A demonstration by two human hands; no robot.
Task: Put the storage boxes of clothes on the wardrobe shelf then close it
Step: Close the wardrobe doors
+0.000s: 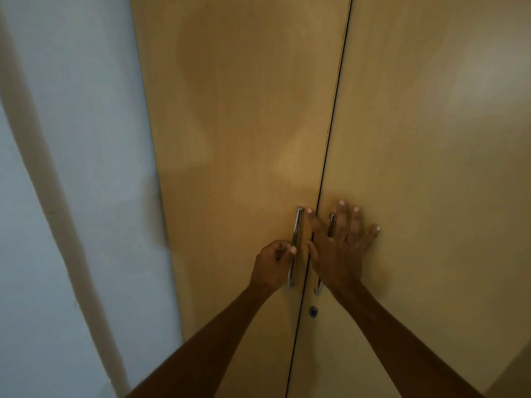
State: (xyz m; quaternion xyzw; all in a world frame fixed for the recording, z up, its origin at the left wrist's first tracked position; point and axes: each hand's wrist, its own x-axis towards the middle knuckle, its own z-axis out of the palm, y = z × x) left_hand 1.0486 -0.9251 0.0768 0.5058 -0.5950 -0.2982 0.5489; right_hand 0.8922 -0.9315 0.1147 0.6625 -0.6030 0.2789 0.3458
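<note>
Two tan wooden wardrobe doors fill the view, the left door (238, 139) and the right door (431, 168), meeting at a thin dark seam. My left hand (273, 264) grips the metal bar handle (296, 242) of the left door. My right hand (339, 242) lies flat with spread fingers over the seam and the right door, covering most of the right handle (331, 224). The storage boxes and the shelf are hidden behind the doors.
A round blue lock (313, 311) sits on the right door just below the handles. A pale blue-grey wall (71, 139) with a light vertical strip (57, 196) runs along the left of the wardrobe.
</note>
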